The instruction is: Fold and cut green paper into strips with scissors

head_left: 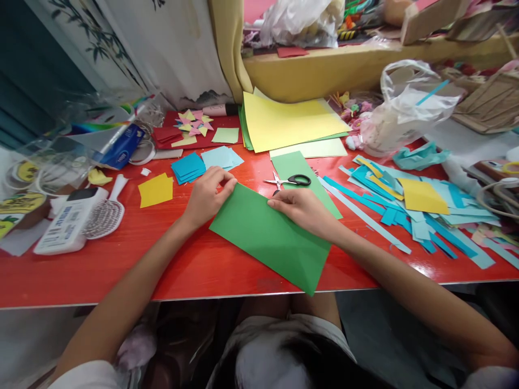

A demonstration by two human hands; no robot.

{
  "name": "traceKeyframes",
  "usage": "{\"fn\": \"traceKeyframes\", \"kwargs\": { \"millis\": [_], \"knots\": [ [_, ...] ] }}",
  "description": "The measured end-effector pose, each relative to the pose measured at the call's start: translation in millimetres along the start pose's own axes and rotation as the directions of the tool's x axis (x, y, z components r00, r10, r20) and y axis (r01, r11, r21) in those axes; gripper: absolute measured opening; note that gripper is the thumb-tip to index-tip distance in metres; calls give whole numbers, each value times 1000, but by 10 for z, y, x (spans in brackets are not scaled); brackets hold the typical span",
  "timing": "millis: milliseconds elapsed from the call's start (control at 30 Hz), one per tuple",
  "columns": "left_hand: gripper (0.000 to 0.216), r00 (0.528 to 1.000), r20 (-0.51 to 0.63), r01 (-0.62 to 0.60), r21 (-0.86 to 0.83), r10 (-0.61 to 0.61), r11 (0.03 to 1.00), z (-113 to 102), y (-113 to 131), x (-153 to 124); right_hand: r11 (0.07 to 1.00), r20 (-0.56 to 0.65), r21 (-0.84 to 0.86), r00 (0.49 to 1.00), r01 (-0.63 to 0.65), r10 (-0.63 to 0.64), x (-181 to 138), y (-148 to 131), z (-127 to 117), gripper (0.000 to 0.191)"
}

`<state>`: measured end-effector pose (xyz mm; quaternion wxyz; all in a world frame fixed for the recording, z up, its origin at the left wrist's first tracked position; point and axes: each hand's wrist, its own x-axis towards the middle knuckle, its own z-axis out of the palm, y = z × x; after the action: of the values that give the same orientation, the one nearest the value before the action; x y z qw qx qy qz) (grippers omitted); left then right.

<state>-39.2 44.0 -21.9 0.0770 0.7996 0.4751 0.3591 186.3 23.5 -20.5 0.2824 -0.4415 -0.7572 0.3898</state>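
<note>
The red worktop (178, 275) stretched from side to side. A loose pile of paper strips (421, 229), mostly blue, covered its right part, and a broad yellow sheet (292, 121) lay at the far middle. The green sheet (267, 237) slanted across the front middle, its near corner at the worktop's edge. The right hand (300, 209) pinched its far long edge in a narrow grip; the left hand (206, 194), its grip equally narrow, held the far left corner. Beyond the right hand lay a second green piece (290, 160), with scissors (300, 180) partly over it. Blue squares (188, 168) lay beyond the left hand.
</note>
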Motion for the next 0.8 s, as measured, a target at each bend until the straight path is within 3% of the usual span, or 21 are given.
{"fn": "traceKeyframes", "kwargs": {
  "millis": [333,567,700,800],
  "knots": [
    [12,971,-234,93,173,-51,981,-331,-510,133,993,-45,-95,997,-64,60,129,221,-204,26],
    [13,939,-344,68,242,20,968,-461,-572,165,951,-22,223,975,-212,222,170,218,-269,20],
    [14,936,-349,43,250,49,967,-488,-598,167,927,-57,299,965,-227,255,193,271,-312,19],
    [18,880,-474,99,271,43,957,-589,-670,166,912,-122,329,947,-244,297,207,290,-363,19]
  ]
}}
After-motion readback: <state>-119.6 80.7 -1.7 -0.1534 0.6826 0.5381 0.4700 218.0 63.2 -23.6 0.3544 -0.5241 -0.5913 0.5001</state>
